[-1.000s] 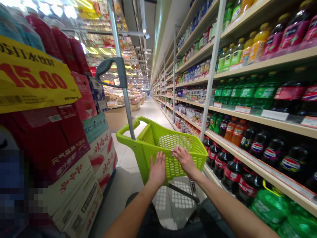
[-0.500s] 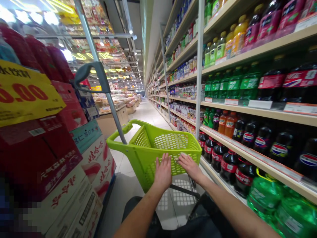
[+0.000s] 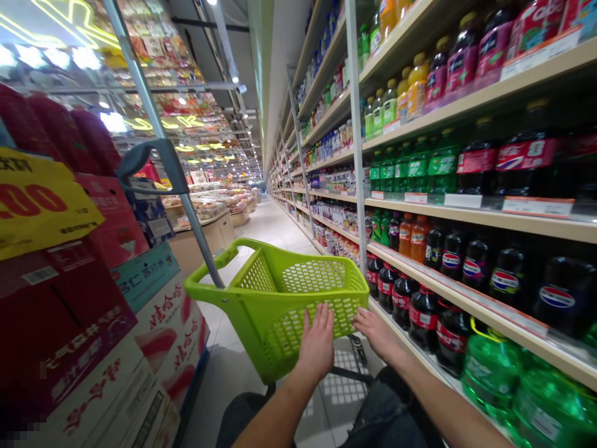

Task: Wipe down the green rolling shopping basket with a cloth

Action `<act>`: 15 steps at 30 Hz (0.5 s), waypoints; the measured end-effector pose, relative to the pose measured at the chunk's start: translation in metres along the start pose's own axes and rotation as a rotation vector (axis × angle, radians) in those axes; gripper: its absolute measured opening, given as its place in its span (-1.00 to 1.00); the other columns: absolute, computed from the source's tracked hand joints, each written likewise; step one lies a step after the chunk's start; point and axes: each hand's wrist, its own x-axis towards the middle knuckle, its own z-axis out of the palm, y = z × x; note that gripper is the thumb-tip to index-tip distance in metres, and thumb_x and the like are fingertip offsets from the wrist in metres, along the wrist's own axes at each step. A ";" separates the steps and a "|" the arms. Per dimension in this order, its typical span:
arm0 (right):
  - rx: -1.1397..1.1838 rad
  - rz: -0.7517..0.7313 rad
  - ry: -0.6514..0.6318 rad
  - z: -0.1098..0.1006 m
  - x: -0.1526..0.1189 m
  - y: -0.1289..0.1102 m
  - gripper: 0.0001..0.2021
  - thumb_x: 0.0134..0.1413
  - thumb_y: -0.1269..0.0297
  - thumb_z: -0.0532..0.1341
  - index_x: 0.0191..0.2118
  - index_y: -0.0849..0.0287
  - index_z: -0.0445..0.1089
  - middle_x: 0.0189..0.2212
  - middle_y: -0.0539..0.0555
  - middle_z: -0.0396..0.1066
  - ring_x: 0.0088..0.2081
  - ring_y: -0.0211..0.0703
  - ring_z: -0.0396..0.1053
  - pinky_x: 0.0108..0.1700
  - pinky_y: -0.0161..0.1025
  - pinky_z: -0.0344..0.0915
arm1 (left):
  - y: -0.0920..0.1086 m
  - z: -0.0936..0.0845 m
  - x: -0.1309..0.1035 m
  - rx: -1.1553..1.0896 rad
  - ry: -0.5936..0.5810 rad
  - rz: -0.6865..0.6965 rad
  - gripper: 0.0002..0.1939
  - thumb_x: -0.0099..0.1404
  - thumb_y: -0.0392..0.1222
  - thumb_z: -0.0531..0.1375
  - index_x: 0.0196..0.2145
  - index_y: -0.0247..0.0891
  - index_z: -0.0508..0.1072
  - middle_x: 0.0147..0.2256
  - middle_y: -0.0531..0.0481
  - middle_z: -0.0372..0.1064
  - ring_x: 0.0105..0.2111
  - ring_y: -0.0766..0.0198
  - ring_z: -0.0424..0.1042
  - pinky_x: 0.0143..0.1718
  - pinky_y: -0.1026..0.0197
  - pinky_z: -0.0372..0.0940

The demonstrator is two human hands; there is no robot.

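Note:
A lime-green plastic shopping basket on wheels (image 3: 321,281) stands in the aisle before me, with a grey pull handle (image 3: 170,168) rising from its left end. Against its perforated near wall rests my left hand (image 3: 318,345), fingers stretched flat. My right hand (image 3: 377,336) is by the basket's right corner, its fingers extended; whether the fingertips touch the wall I cannot tell. Neither hand holds anything. Inside the visible part of the basket I see only its perforated walls; the bottom is hidden.
Shelves (image 3: 466,218) of soda bottles line the right side, with large green bottles (image 3: 494,367) low near my right arm. Stacked drink cartons (image 3: 158,336) and a yellow price sign (image 3: 41,202) stand close on the left. The tiled aisle (image 3: 261,218) runs ahead between them.
My view has shifted slightly, so the basket and shelves sit further left. My right hand has moved from the basket's side wall to its right corner; the left stays on the wall.

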 end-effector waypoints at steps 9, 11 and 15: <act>-0.007 0.149 0.153 -0.023 0.016 0.021 -0.63 0.07 0.56 -0.05 -0.14 0.12 0.40 -0.04 0.09 0.35 0.11 -0.03 0.14 0.05 0.08 0.13 | -0.004 -0.002 0.001 0.013 -0.005 -0.030 -0.29 0.06 -0.30 -0.07 0.20 -0.42 -0.09 0.25 -0.13 -0.31 0.24 0.15 -0.35 0.19 -0.16 -0.39; 0.032 0.166 0.064 -0.012 0.004 0.017 -0.61 0.02 0.58 -0.04 -0.19 0.09 0.42 -0.10 0.07 0.40 0.06 -0.06 0.20 0.02 0.03 0.19 | -0.006 -0.002 0.000 0.017 0.000 -0.027 -0.30 0.07 -0.30 -0.07 0.20 -0.41 -0.10 0.25 -0.12 -0.30 0.24 0.15 -0.35 0.19 -0.15 -0.38; 0.103 0.127 0.008 -0.005 0.001 0.004 -0.59 -0.02 0.60 -0.04 -0.17 0.08 0.42 -0.15 0.08 0.43 0.02 -0.08 0.25 -0.01 0.00 0.22 | -0.021 -0.008 -0.001 0.074 0.002 -0.065 -0.30 0.07 -0.30 -0.06 0.20 -0.40 -0.10 0.25 -0.12 -0.29 0.24 0.16 -0.34 0.19 -0.14 -0.36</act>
